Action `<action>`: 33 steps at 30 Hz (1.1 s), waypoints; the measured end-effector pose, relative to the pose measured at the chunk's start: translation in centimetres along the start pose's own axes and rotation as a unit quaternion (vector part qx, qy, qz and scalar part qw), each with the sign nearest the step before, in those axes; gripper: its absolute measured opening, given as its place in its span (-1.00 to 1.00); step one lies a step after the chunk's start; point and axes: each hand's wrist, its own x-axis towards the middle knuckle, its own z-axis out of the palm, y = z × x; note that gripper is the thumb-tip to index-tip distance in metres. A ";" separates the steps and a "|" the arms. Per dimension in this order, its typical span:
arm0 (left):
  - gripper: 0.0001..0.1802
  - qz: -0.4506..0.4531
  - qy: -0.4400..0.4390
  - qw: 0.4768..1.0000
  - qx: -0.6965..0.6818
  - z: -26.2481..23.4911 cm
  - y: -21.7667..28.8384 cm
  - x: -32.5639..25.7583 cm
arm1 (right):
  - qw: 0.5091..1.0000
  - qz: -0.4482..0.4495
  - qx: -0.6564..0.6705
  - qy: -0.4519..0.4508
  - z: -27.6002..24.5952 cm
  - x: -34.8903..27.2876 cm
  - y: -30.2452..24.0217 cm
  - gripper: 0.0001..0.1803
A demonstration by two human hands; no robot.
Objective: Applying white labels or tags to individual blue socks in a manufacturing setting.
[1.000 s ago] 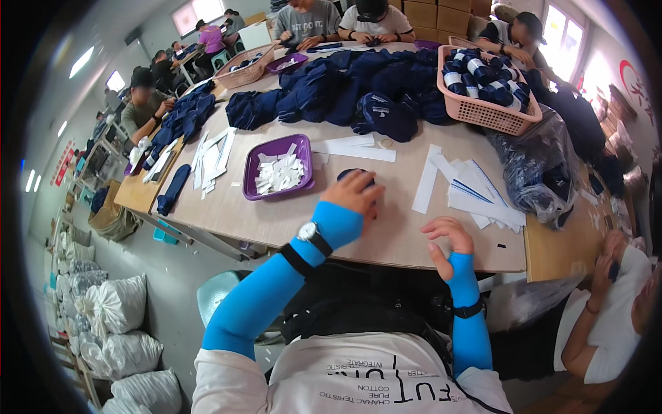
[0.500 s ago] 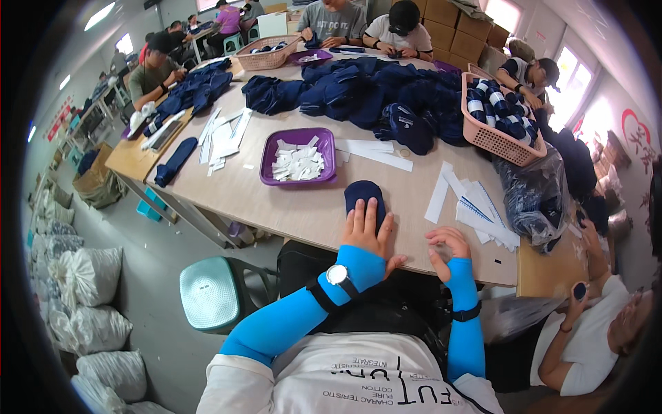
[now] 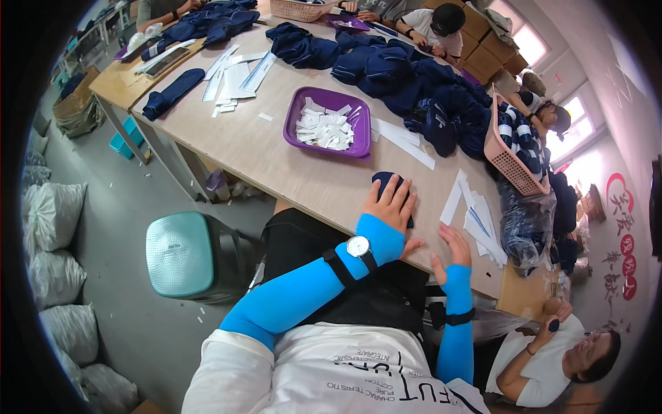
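My left hand [image 3: 391, 205] lies flat, fingers spread, pressing on a small dark navy sock [image 3: 383, 182] near the front edge of the wooden table [image 3: 276, 162]. My right hand [image 3: 454, 247] rests open on the table edge just to the right, holding nothing. Both arms wear bright blue sleeves, and a watch sits on my left wrist. A purple tray [image 3: 298, 114] of white paper tags stands beyond the sock.
A heap of navy socks [image 3: 407, 76] covers the table's far side, beside a pink basket [image 3: 507, 155] of striped socks. White paper strips [image 3: 476, 214] lie at right. A teal stool [image 3: 183, 255] stands at left. Other people sit around the table.
The view has swung left and closer. My left hand has stayed pressed on the navy sock at the table edge, and my right hand has stayed open beside it.
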 end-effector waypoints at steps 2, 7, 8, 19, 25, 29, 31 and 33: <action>0.01 -0.007 0.000 1.000 -0.003 0.3 0.0 -0.2 | 0.999 -0.003 -0.031 -0.031 0.3 -0.7 -0.1 -0.42; -0.08 -0.012 -0.005 0.999 -0.040 -0.2 -0.4 -0.4 | 0.984 -0.032 -0.113 -0.133 -2.0 -4.4 -1.1 -0.25; -0.12 -0.011 -0.012 0.999 -0.044 -0.4 -0.3 -0.3 | 0.982 -0.031 -0.126 -0.134 -2.4 -5.8 -0.4 -0.19; -0.18 0.031 0.020 0.998 -0.050 -1.6 -0.7 0.0 | 0.973 0.068 -0.209 -0.076 -3.4 -15.0 0.0 -0.10; -0.17 0.069 0.001 0.998 -0.012 -2.0 0.2 0.4 | 0.961 0.215 -0.173 -0.005 0.3 -23.8 0.9 -0.02; -0.10 0.078 -0.008 0.997 0.011 -1.8 0.2 0.3 | 0.964 0.261 -0.038 -0.013 2.7 -26.7 -0.1 -0.08; -0.12 0.090 -0.027 0.995 0.016 -2.1 0.3 0.3 | 0.951 0.292 0.100 -0.028 2.8 -27.0 -0.3 -0.21; -0.16 0.094 -0.033 0.995 0.031 -2.2 0.0 0.3 | 0.963 0.253 0.071 0.055 2.0 -25.7 0.1 -0.47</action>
